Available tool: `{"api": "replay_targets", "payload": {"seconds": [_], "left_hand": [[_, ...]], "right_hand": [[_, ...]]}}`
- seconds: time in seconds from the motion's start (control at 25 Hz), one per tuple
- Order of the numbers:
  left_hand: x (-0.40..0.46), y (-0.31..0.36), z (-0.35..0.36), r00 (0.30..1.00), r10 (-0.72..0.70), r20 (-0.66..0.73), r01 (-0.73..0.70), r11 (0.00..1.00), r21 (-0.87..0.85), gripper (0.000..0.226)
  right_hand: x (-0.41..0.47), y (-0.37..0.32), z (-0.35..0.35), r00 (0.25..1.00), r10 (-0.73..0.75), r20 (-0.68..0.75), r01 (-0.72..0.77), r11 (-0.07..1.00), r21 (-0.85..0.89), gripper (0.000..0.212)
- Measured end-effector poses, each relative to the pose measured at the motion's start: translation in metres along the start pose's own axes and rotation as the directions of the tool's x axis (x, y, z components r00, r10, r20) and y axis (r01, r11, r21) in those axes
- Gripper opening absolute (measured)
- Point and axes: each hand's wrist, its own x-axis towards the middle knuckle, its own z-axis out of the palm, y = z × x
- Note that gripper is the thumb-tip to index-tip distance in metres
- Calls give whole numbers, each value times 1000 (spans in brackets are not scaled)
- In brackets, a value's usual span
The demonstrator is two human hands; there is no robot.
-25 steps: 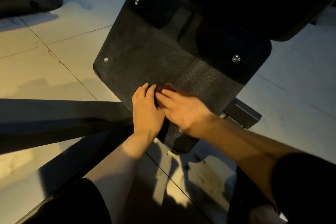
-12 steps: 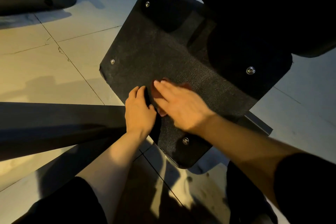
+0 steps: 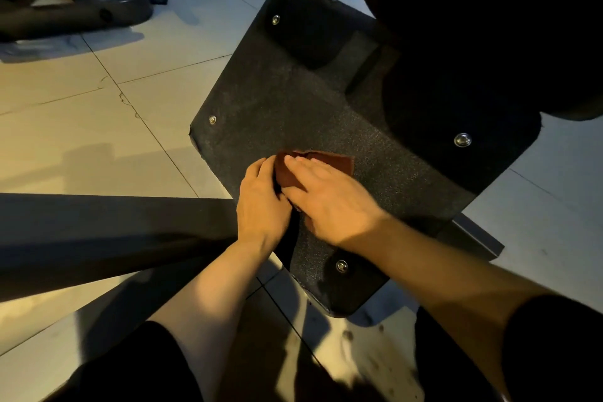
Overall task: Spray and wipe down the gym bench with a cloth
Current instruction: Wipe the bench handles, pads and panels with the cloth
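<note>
Floor (image 3: 98, 127): pale square tiles with thin dark grout lines, one hairline crack near a joint; scattered dark spots at lower centre. Equipment frame (image 3: 75, 15): dark tubular metal, upper left, resting on the floor. Beam (image 3: 107, 232): dark, flat, running in from the left edge.

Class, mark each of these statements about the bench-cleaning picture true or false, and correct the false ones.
1. The right hand lies flat on a reddish-brown cloth. True.
2. The cloth lies on the floor tiles. False: it lies on the dark textured pad.
3. The left hand holds a spray bottle. False: no bottle is in view; its fingers touch the cloth's edge.
4. Metal studs sit near the pad's corners. True.
</note>
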Motion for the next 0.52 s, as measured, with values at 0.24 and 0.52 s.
{"api": "replay_targets", "payload": {"seconds": [0.24,0.52], "left_hand": [[14,7,-2,999,-42,17,41,999,34,59],[43,-10,-15,998,-42,-42,44,997,62,54]], "right_hand": [[24,73,-41,727,570,-382,-582,807,97,54],[48,13,0,994,4,-108,-1,1000,31,50]]}}
